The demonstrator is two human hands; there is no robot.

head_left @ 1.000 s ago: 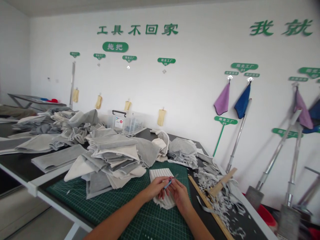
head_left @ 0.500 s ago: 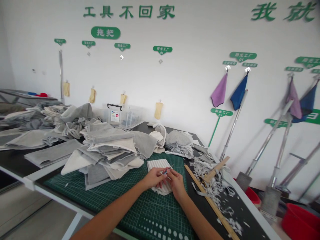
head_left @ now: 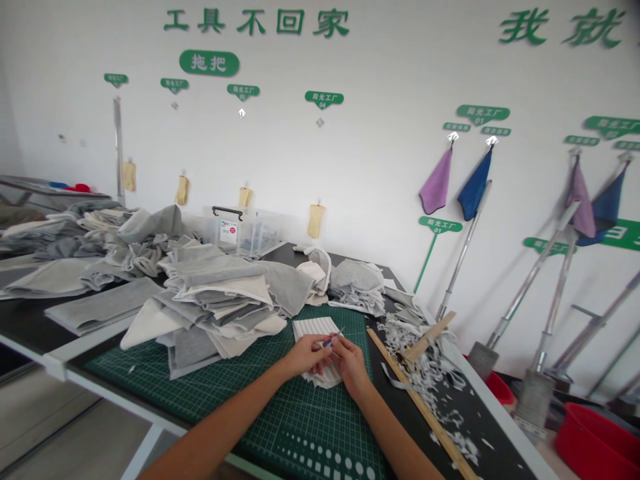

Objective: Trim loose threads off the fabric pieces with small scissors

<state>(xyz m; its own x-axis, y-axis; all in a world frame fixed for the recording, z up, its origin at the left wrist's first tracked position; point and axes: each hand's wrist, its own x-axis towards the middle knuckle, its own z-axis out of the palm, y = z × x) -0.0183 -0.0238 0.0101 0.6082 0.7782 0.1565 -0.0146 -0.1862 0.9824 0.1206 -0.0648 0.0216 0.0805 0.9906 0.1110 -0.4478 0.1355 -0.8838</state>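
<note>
A: Largest first. Black table (head_left: pixel 500 460) under you, green cutting mat (head_left: pixel 300 417) on it. Where is your work?

B: On the mat, beyond your forearms: the striped cloth (head_left: pixel 310 327), partly hidden under your hands. The big heap of grey and off-white cloths (head_left: pixel 215 273) lies to its left; the shredded trimmings (head_left: pixel 440 373) and wooden ruler (head_left: pixel 423 405) lie to its right.

A: Note on layout?

B: Judgement: spread the striped cloth flat and square to you, clear of the heap, so no fold hides beneath your fingers.

A: State of your grip?

B: Your left hand (head_left: pixel 303 355) looks pinched nearly closed on the small blue tool (head_left: pixel 327 344). Your right hand (head_left: pixel 351 363) has its fingers curled in against the same spot; whether they grip the tool or cloth, I cannot tell.

A: Smallest item?

B: The thin pointed tip (head_left: pixel 341 331), slanting up past your right fingertips. Judgement: a slip there could prick you or snag the weave. Pinch lightly, angle the point off your skin, and make small, controlled moves.
</note>
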